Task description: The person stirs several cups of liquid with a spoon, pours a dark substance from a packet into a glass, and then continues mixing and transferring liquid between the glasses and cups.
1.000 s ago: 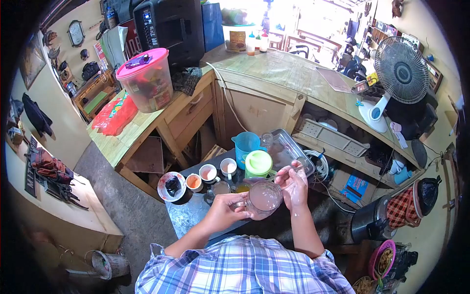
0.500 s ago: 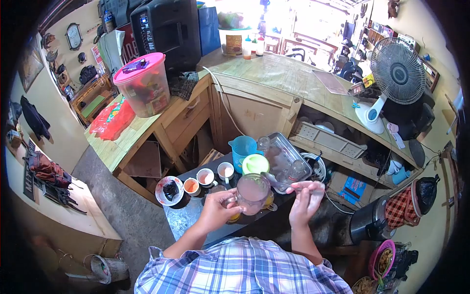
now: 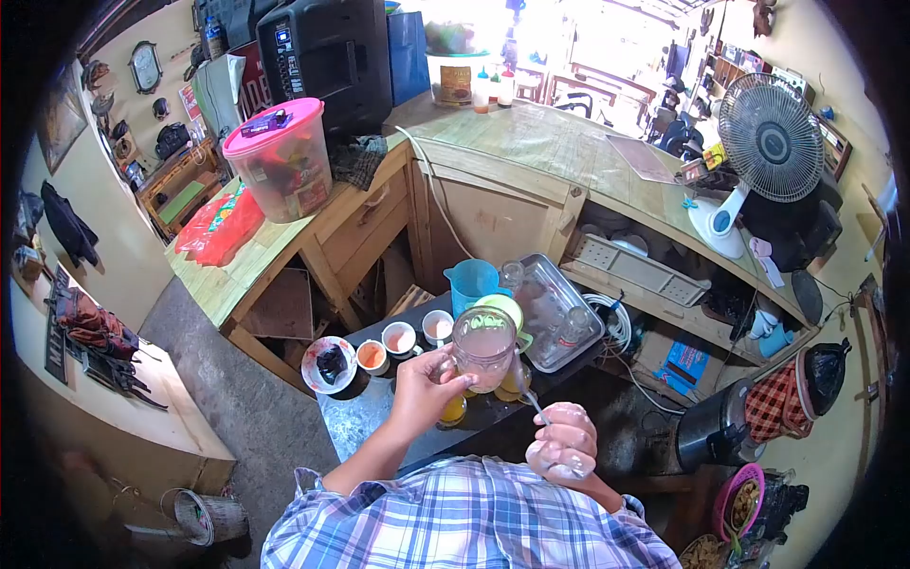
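While left hand (image 3: 424, 387) grips glass mug (image 3: 483, 349) | I see right hand (image 3: 565, 442) clutching spoon (image 3: 537, 406) | likely stirring step | next needs mug level

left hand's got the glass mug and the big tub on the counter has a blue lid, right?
Not quite: the lid on the big tub is pink, not blue, as the head view shows. The left hand does hold the glass mug.
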Demonstrator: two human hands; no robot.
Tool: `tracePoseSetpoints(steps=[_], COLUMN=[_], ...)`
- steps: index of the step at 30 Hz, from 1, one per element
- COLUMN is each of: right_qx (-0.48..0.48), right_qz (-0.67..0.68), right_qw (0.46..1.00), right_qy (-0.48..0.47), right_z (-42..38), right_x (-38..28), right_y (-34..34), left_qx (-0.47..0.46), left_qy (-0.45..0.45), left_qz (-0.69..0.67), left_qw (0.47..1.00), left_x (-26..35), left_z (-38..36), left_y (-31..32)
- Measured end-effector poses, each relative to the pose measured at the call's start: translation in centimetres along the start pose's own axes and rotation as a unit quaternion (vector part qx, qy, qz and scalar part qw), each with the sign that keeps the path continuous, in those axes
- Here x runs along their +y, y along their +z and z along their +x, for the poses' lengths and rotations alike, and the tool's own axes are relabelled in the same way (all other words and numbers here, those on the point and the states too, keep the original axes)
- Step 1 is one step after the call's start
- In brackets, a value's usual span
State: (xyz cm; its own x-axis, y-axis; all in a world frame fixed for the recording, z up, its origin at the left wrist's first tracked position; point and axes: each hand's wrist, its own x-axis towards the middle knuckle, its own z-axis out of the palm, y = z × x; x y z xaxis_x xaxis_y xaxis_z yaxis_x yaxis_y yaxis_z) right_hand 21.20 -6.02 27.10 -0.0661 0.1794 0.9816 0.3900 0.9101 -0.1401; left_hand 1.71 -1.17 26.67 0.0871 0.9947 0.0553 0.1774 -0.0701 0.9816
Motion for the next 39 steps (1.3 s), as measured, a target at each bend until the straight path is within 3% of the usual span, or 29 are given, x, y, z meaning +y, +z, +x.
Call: tracePoseSetpoints(steps=[3,7,9,11,13,15,17,19,21,22,26,27,29,31,35,37,39], right_qx=[0.031,-0.015,-0.112,-0.104,-0.040,-0.047,-0.118,-0.120,-0.114,-0.008,0.062,0.002,0.001,-0.024,-0.006,-0.061,-0.008], right_qz=[-0.057,-0.052,-0.023,-0.025,-0.078,-0.079,-0.024,0.028,0.066,0.087,0.089,0.069,0.100,0.108,0.070,0.130,0.061], right_qw=[0.997,0.998,0.991,0.993,0.996,0.995,0.991,0.990,0.990,0.991,0.994,0.997,0.994,0.992,0.996,0.989,0.998], right_qy=[0.032,-0.012,-0.062,-0.051,0.031,0.030,-0.055,-0.065,0.053,0.102,0.027,-0.022,-0.045,-0.063,-0.049,0.045,-0.032], right_z=[-0.1,-0.8,0.6,0.0,-0.4,0.0,1.1,1.1,1.1,1.0,1.8,2.0,1.5,0.6,-0.6,-1.2,-0.3], right_x=[0.6,0.1,-0.9,-0.7,-0.2,-0.6,-1.7,-1.8,-1.8,-1.6,-0.2,0.0,0.0,0.0,0.3,-0.1,-0.2], right_y=[0.5,1.7,0.8,1.1,1.5,1.4,1.0,0.6,-0.2,0.7,0.2,-0.2,0.5,0.6,2.7,2.8,3.0], left_qx=[0.007,0.005,0.007,0.006,0.011,0.019,0.028,0.025,0.023,0.021,0.030,0.030,0.031,0.020,0.020,0.007,0.014], left_qy=[0.008,0.006,0.008,0.009,0.027,0.014,0.002,0.028,0.025,0.022,0.038,0.017,-0.004,0.049,0.048,0.065,0.057], left_qz=[0.004,-0.004,0.008,0.021,0.024,0.022,0.020,0.013,0.018,0.023,0.016,0.028,0.039,0.024,0.026,0.060,0.050], left_qw=[1.000,1.000,1.000,1.000,0.999,0.999,0.999,0.999,0.999,0.999,0.999,0.999,0.999,0.998,0.998,0.996,0.997], left_x=[0.0,-0.1,-0.6,-0.6,-0.2,0.9,0.9,0.0,0.1,0.2,-0.4,-0.1,-0.3,-1.1,-0.3,0.3,0.4], left_z=[-0.2,-0.2,-0.1,-0.2,-0.2,-0.5,-0.6,-0.5,-0.6,-0.7,-0.8,-0.9,-0.9,-0.7,-1.1,-1.2,-1.3], left_y=[0.2,0.6,0.6,0.6,0.6,0.7,0.7,0.7,0.6,0.5,0.6,0.6,0.6,0.7,0.5,0.5,0.4])
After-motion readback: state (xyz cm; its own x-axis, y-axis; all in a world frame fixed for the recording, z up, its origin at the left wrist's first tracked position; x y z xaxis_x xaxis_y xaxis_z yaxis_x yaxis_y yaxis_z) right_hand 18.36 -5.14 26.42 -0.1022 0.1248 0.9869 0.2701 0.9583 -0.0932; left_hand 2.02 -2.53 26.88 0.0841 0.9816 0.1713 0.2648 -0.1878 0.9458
